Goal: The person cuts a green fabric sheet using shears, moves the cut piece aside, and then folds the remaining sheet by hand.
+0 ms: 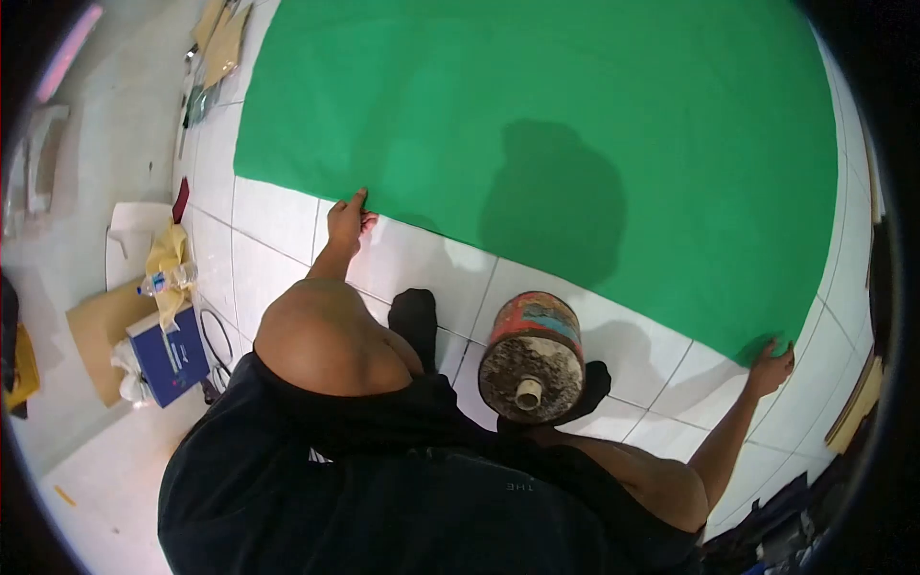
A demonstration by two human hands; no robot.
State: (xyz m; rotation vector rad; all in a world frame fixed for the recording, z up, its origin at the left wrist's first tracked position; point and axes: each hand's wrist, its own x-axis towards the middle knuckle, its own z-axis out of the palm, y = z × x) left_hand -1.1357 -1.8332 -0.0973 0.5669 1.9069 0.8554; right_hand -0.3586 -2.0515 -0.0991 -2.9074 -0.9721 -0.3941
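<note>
A large green cloth (pixel 422 105) lies spread over the floor in front of me, with my shadow on it. My left hand (pixel 349 222) pinches its near edge left of the middle, thumb on top and the other fingers curled beneath. Far to the right, my right hand (pixel 770 368) grips the cloth at its near right corner, where small creases show. Between the two hands the near edge runs at a slant across the tiles.
A worn round can (pixel 537 335) with a rough grey top and a short pipe stub stands between my feet. White tiles (pixel 278 206) cover the floor. On the left lie a blue box (pixel 170 356), a plastic bottle (pixel 171 280) and brown cardboard (pixel 101 335). Dark items (pixel 781 532) sit lower right.
</note>
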